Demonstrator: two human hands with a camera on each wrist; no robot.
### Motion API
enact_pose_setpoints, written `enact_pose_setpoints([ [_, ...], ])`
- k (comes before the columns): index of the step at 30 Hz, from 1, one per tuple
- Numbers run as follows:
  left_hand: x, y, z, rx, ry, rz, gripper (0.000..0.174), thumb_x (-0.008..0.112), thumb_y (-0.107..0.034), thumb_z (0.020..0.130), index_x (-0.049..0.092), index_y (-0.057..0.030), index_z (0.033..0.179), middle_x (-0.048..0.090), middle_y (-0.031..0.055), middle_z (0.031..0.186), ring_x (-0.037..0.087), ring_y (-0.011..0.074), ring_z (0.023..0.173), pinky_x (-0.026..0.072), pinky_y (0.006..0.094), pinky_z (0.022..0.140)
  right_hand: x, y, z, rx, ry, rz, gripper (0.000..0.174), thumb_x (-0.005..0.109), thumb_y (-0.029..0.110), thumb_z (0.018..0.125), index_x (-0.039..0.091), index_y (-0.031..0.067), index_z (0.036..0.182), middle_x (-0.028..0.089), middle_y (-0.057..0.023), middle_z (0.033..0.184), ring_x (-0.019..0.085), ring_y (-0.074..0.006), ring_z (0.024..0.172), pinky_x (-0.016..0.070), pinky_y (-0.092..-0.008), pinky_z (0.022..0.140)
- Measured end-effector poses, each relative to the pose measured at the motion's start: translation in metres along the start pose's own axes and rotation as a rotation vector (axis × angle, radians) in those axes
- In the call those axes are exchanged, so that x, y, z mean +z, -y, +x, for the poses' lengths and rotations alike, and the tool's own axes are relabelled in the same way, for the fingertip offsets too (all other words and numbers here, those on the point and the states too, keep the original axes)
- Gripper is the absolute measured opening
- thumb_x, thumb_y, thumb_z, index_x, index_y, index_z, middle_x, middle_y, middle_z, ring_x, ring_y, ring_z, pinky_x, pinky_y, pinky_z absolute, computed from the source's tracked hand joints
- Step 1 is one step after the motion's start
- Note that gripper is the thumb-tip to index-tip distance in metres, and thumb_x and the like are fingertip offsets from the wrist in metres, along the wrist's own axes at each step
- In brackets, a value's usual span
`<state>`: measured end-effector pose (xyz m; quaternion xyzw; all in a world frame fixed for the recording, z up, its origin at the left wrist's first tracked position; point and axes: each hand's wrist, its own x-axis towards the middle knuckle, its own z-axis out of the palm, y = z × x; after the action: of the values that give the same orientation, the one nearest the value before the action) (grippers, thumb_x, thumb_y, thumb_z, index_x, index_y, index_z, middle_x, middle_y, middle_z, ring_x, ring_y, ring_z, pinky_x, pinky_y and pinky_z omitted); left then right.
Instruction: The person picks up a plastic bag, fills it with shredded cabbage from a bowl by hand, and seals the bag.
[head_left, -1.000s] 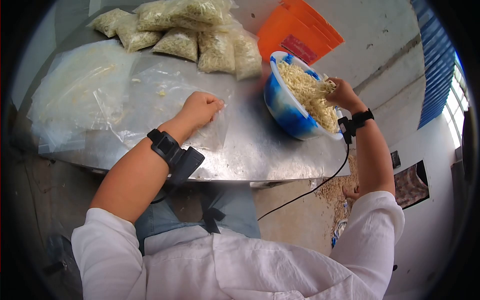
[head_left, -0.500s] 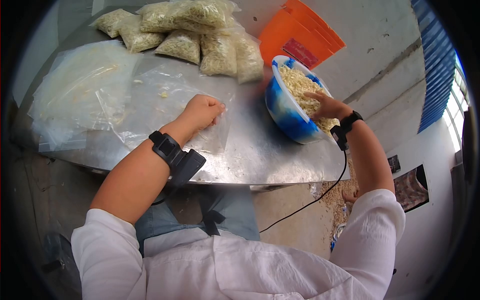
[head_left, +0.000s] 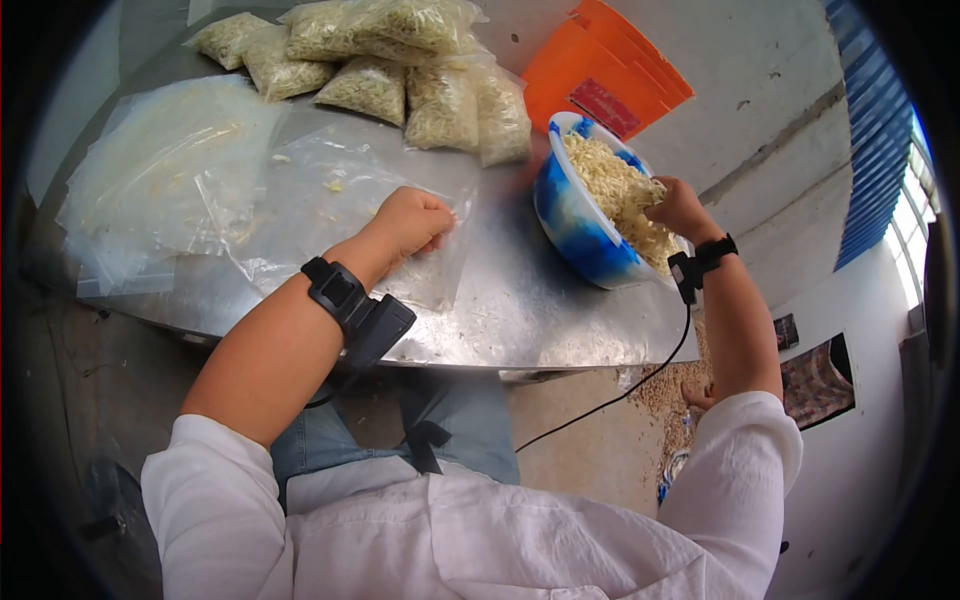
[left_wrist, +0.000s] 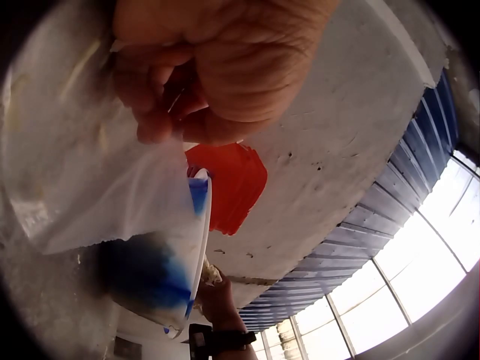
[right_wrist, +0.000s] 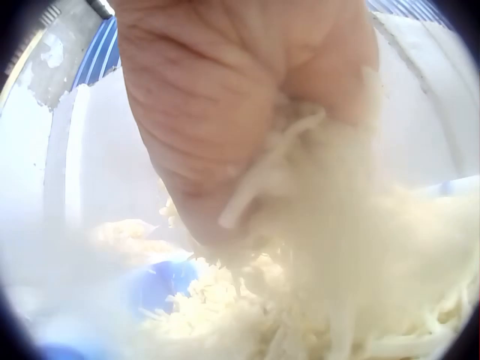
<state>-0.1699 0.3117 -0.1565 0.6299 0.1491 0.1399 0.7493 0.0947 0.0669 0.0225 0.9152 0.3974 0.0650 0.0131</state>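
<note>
My left hand point(head_left: 405, 225) pinches the edge of a clear plastic bag point(head_left: 350, 200) lying on the metal table; in the left wrist view the bag point(left_wrist: 112, 202) hangs from the fingertips of that hand point(left_wrist: 217, 67). At the blue and white bowl point(head_left: 575, 220), my right hand point(head_left: 682, 210) grips a clump of pale shreds above the heap point(head_left: 610, 180). The right wrist view has shreds point(right_wrist: 300, 202) sticking out from the curled fingers of this hand point(right_wrist: 232, 97), with more shreds below.
Filled bags point(head_left: 440, 105) are piled at the back of the metal table point(head_left: 490, 310). Flat empty bags point(head_left: 165, 170) lie in a stack at the left. An orange container point(head_left: 600, 70) stands behind the bowl. A cable point(head_left: 610, 398) hangs from the right wrist.
The right hand lifted off the heap, spread its fingers over the shreds, then closed on a clump again. My left hand has stayed at the bag's edge.
</note>
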Motion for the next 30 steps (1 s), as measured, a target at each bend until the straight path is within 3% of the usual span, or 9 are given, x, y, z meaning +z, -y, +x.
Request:
enact_pose_setpoints([
  [2,0.001,0.000,0.000,0.009,-0.008,-0.018,0.008,0.060,-0.010,0.077,0.063,-0.0022,0.076,0.056,0.0014,0.062,0.050,0.0082,0.052,0.0380,0.0210,0.047,-0.016,-0.002,0.002,-0.007,-0.056,0.318,0.046,0.065,0.009,0.062,0.058,-0.0015,0.106,0.064,-0.0150,0.089,0.061,-0.0226,0.083,0.0468,-0.0299,0.077],
  [6,0.003,0.000,-0.001,0.025,-0.040,-0.038,0.007,0.060,-0.010,0.078,0.062,-0.0034,0.076,0.055,0.0002,0.063,0.049,0.0074,0.052,0.0375,0.0208,0.046,-0.014,-0.015,0.004,-0.174,-0.188,0.002,0.042,0.066,0.008,0.062,0.060,-0.0009,0.102,0.065,-0.0158,0.081,0.063,-0.0259,0.076,0.0482,-0.0313,0.071],
  [10,0.003,0.003,0.001,0.048,-0.068,-0.035,0.009,0.060,-0.012,0.081,0.061,-0.0039,0.076,0.054,-0.0003,0.063,0.048,0.0067,0.051,0.0368,0.0206,0.045,-0.023,-0.013,0.006,-0.031,-0.220,0.291,0.043,0.066,0.008,0.061,0.060,-0.0012,0.102,0.065,-0.0170,0.083,0.063,-0.0264,0.077,0.0481,-0.0317,0.072],
  [12,0.003,0.002,0.001,0.058,-0.064,-0.020,0.009,0.060,-0.012,0.082,0.061,-0.0040,0.077,0.054,-0.0002,0.063,0.048,0.0066,0.051,0.0366,0.0207,0.045,-0.019,-0.020,0.007,-0.183,-0.287,-0.115,0.044,0.066,0.008,0.061,0.060,-0.0008,0.103,0.065,-0.0159,0.083,0.063,-0.0249,0.077,0.0481,-0.0315,0.072],
  [15,0.004,0.001,-0.001,0.061,-0.101,-0.060,0.006,0.061,-0.009,0.081,0.059,-0.0038,0.078,0.054,0.0001,0.062,0.047,0.0069,0.050,0.0363,0.0213,0.044,-0.026,-0.024,0.007,-0.043,-0.223,0.065,0.041,0.063,0.005,0.065,0.059,-0.0017,0.105,0.065,-0.0091,0.084,0.060,-0.0161,0.077,0.0479,-0.0294,0.073],
  [18,0.005,-0.001,-0.001,0.084,-0.084,-0.023,0.003,0.060,-0.004,0.080,0.057,-0.0032,0.080,0.054,0.0005,0.062,0.048,0.0073,0.051,0.0368,0.0215,0.045,-0.033,-0.026,0.008,0.044,-0.164,0.338,0.048,0.065,0.008,0.061,0.058,-0.0012,0.108,0.065,-0.0139,0.083,0.063,-0.0218,0.077,0.0481,-0.0307,0.073],
  [24,0.001,0.007,0.003,0.386,-0.194,-0.024,0.007,0.054,0.004,0.076,0.057,-0.0027,0.078,0.054,0.0010,0.064,0.048,0.0077,0.054,0.0385,0.0216,0.051,-0.034,-0.011,-0.001,0.018,-0.134,0.193,0.047,0.063,0.007,0.062,0.059,-0.0003,0.109,0.066,-0.0150,0.085,0.064,-0.0235,0.079,0.0484,-0.0314,0.074],
  [26,-0.002,0.008,0.004,0.402,-0.176,0.241,0.015,0.053,-0.001,0.073,0.064,-0.0035,0.082,0.058,0.0085,0.074,0.056,0.0176,0.065,0.0449,0.0299,0.060,-0.031,-0.013,0.001,0.005,-0.127,0.138,0.048,0.063,0.006,0.063,0.057,-0.0008,0.110,0.066,-0.0137,0.086,0.063,-0.0212,0.079,0.0482,-0.0303,0.074],
  [30,0.002,0.006,0.000,0.540,-0.236,0.401,0.028,0.048,-0.001,0.073,0.068,-0.0070,0.091,0.058,0.0131,0.086,0.057,0.0259,0.077,0.0455,0.0317,0.069,-0.029,-0.009,0.000,0.011,-0.168,0.109,0.049,0.063,0.005,0.064,0.055,-0.0026,0.112,0.065,-0.0142,0.088,0.062,-0.0211,0.079,0.0478,-0.0300,0.075],
])
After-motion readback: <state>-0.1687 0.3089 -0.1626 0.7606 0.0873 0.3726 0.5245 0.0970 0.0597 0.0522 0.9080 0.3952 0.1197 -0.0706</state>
